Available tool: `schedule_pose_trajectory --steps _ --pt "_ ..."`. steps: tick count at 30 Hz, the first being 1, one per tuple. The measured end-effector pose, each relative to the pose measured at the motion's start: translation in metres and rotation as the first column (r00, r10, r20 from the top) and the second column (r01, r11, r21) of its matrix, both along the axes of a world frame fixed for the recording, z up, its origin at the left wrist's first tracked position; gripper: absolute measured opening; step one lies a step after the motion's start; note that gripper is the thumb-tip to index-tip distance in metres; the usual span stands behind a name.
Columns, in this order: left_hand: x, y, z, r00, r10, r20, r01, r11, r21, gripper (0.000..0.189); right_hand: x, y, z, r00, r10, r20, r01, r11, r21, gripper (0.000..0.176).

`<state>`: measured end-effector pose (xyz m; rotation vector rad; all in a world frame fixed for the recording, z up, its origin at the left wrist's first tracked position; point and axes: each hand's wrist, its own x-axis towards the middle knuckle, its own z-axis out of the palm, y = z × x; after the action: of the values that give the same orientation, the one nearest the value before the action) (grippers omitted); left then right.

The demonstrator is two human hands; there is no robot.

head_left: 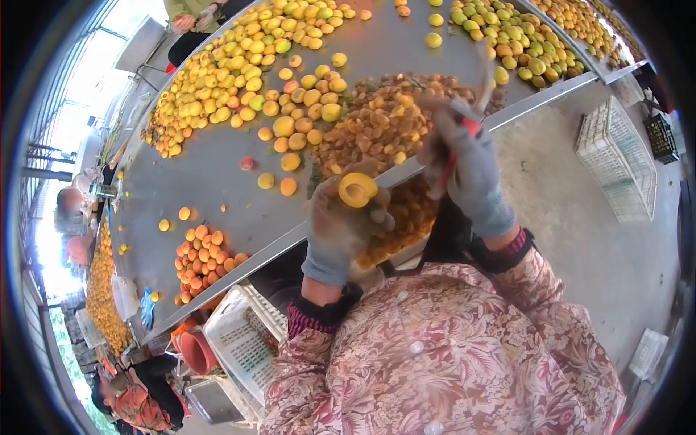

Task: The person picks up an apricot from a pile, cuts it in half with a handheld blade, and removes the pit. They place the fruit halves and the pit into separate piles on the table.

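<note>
While the left hand [337,217] pinches a cut apricot [357,190] over the near edge of the desk [203,167] and the right hand [467,156] grips a red-handled tool [470,126], a loose hold could drop the apricot.

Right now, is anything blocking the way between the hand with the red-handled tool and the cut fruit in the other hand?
Nothing visible stands between the right hand and the cut fruit in the left hand; the metal table edge appears to pass below.
</note>
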<state>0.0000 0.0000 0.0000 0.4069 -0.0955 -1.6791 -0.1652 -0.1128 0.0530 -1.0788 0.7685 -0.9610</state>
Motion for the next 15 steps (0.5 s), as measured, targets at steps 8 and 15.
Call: schedule_pose_trajectory --steps 8,15 --pt "-0.053 0.000 0.015 0.499 0.047 0.866 -0.029 0.999 -0.037 0.042 0.016 0.020 0.019 0.893 -0.031 0.449 0.030 1.000 0.010 0.036" --pt "-0.049 -0.015 0.025 0.997 -0.072 -0.020 0.074 0.969 0.236 0.040 0.020 0.020 0.010 0.927 -0.114 0.356 0.100 0.993 0.057 0.029"
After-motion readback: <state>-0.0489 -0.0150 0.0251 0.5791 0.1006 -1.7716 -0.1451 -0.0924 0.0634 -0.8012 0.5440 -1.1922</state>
